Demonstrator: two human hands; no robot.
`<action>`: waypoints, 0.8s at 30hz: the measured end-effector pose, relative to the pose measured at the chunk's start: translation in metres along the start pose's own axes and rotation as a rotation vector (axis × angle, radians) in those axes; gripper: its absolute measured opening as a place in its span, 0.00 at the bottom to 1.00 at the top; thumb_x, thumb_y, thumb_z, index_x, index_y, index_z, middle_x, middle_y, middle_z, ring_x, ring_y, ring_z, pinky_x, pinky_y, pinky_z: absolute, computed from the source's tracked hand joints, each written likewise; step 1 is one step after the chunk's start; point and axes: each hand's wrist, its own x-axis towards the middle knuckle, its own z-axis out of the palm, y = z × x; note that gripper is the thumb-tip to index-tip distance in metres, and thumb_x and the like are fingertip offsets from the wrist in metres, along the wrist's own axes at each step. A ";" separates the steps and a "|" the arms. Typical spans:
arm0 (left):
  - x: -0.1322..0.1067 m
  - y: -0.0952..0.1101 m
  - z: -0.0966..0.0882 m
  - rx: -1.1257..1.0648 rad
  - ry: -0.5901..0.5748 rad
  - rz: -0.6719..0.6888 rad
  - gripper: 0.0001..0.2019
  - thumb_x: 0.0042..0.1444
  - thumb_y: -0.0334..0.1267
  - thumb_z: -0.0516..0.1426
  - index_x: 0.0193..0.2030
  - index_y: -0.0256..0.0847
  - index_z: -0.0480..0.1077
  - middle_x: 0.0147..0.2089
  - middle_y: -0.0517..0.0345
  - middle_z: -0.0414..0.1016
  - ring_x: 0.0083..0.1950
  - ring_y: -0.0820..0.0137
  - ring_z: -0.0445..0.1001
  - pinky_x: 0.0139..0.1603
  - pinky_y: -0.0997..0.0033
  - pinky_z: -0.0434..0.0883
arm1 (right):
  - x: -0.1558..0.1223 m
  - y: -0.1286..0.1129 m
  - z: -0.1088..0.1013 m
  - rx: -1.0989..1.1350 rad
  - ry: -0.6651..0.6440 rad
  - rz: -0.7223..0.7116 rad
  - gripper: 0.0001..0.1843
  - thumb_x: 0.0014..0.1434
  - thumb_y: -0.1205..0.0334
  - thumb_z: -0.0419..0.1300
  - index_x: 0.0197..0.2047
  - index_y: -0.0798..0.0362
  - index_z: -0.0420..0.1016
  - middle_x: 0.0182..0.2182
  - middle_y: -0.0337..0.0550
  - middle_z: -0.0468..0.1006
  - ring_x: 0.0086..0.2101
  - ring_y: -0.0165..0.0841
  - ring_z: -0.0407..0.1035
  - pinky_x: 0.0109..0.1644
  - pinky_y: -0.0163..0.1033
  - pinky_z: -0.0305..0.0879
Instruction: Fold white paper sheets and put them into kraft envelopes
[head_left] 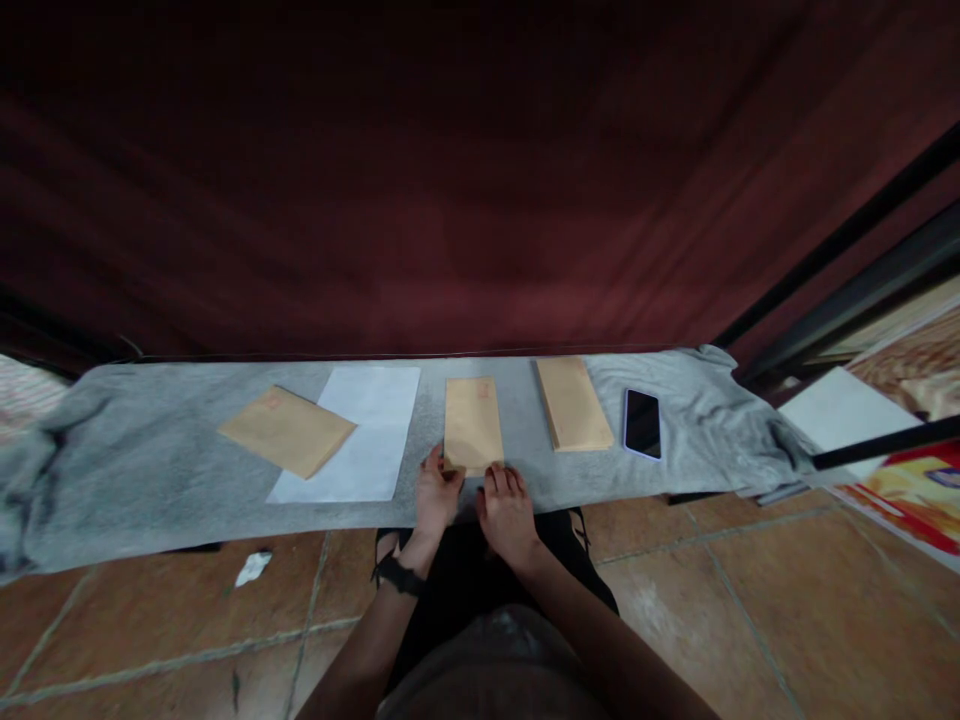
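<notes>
A brown paper envelope [472,422] lies upright in front of me, with a red printed mark near its top right. My left hand [436,495] grips its lower left corner between thumb and fingers. At the lower right edge, the curled fingers of my right hand [508,507] close on the same envelope; the thumb is partly hidden. To the right sits a stack of brown envelopes [574,405]. Left of my hands, a sheet of white paper [375,430] lies partly under more brown envelope paper [289,430], set at a slant.
A phone [643,424] with a dark screen rests right of the stack. Grey cloth [180,480] covers the narrow table, wrinkled at both ends. Dark red curtain [450,250] hangs behind. A crumpled white tissue [253,568] is on the tiled floor.
</notes>
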 end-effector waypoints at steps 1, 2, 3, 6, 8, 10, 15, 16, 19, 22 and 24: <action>0.004 0.001 -0.001 -0.096 -0.009 -0.067 0.30 0.48 0.31 0.61 0.61 0.37 0.67 0.36 0.56 0.79 0.38 0.63 0.80 0.45 0.59 0.77 | 0.003 -0.002 -0.001 -0.011 -0.008 0.016 0.25 0.66 0.64 0.54 0.65 0.58 0.68 0.56 0.59 0.76 0.53 0.46 0.70 0.63 0.53 0.61; 0.006 0.004 -0.001 -0.191 -0.017 -0.122 0.30 0.48 0.31 0.61 0.61 0.36 0.67 0.33 0.59 0.78 0.35 0.65 0.79 0.41 0.62 0.77 | 0.007 -0.004 -0.002 -0.020 -0.016 0.029 0.24 0.66 0.64 0.54 0.64 0.57 0.68 0.55 0.58 0.76 0.50 0.46 0.71 0.61 0.53 0.63; 0.007 0.007 -0.001 -0.275 -0.022 -0.158 0.30 0.47 0.30 0.61 0.60 0.36 0.67 0.31 0.61 0.78 0.33 0.67 0.78 0.39 0.64 0.76 | 0.010 -0.006 -0.003 -0.027 -0.025 0.039 0.23 0.66 0.63 0.54 0.63 0.57 0.68 0.53 0.58 0.77 0.49 0.46 0.72 0.58 0.52 0.66; 0.005 0.024 0.001 -0.410 -0.033 -0.170 0.27 0.46 0.32 0.63 0.56 0.36 0.70 0.31 0.61 0.77 0.31 0.69 0.76 0.37 0.68 0.74 | 0.022 -0.009 -0.011 -0.021 -0.044 0.077 0.19 0.67 0.63 0.54 0.59 0.54 0.71 0.49 0.57 0.78 0.44 0.44 0.74 0.49 0.48 0.71; 0.001 0.040 0.002 -0.436 -0.063 -0.122 0.25 0.47 0.35 0.65 0.54 0.37 0.72 0.31 0.62 0.76 0.32 0.71 0.75 0.38 0.70 0.74 | 0.031 -0.005 -0.020 0.041 -0.071 0.127 0.15 0.68 0.65 0.52 0.53 0.53 0.74 0.45 0.54 0.80 0.39 0.41 0.76 0.43 0.44 0.72; -0.004 0.056 0.004 -0.483 -0.113 -0.060 0.26 0.50 0.41 0.66 0.57 0.39 0.72 0.32 0.62 0.76 0.34 0.71 0.76 0.41 0.70 0.74 | 0.040 0.003 -0.029 0.193 -0.083 0.223 0.14 0.69 0.68 0.49 0.46 0.53 0.76 0.39 0.51 0.81 0.34 0.38 0.77 0.39 0.41 0.71; -0.014 0.063 0.008 -0.486 -0.030 -0.090 0.27 0.53 0.54 0.65 0.56 0.40 0.73 0.44 0.53 0.79 0.44 0.67 0.78 0.46 0.68 0.74 | 0.047 0.025 -0.036 1.151 0.062 0.644 0.16 0.66 0.52 0.56 0.31 0.52 0.72 0.26 0.42 0.79 0.29 0.37 0.78 0.39 0.42 0.75; -0.016 0.059 0.010 -0.495 -0.028 -0.143 0.28 0.52 0.55 0.65 0.54 0.39 0.74 0.44 0.52 0.79 0.44 0.66 0.78 0.45 0.68 0.75 | 0.044 0.027 -0.033 1.369 0.086 0.733 0.16 0.62 0.48 0.60 0.29 0.51 0.71 0.24 0.40 0.78 0.29 0.37 0.78 0.40 0.43 0.76; -0.022 0.045 0.017 -0.572 -0.174 -0.298 0.28 0.50 0.59 0.65 0.48 0.37 0.75 0.41 0.51 0.80 0.38 0.66 0.79 0.38 0.68 0.75 | 0.032 0.025 -0.021 1.731 0.100 0.897 0.21 0.48 0.45 0.72 0.27 0.50 0.69 0.23 0.39 0.78 0.28 0.36 0.78 0.40 0.44 0.78; -0.023 0.035 0.023 -0.549 -0.232 -0.332 0.26 0.46 0.57 0.67 0.44 0.37 0.75 0.37 0.54 0.79 0.32 0.69 0.78 0.31 0.71 0.73 | 0.020 0.018 -0.013 1.816 0.054 0.959 0.21 0.43 0.47 0.75 0.26 0.51 0.71 0.25 0.42 0.80 0.30 0.36 0.78 0.41 0.43 0.78; -0.019 0.032 0.025 -0.507 -0.215 -0.329 0.24 0.44 0.53 0.68 0.42 0.37 0.75 0.32 0.57 0.78 0.27 0.72 0.75 0.27 0.73 0.71 | 0.016 0.016 -0.013 1.856 0.000 0.975 0.21 0.44 0.47 0.75 0.28 0.53 0.74 0.28 0.45 0.82 0.32 0.37 0.79 0.42 0.43 0.78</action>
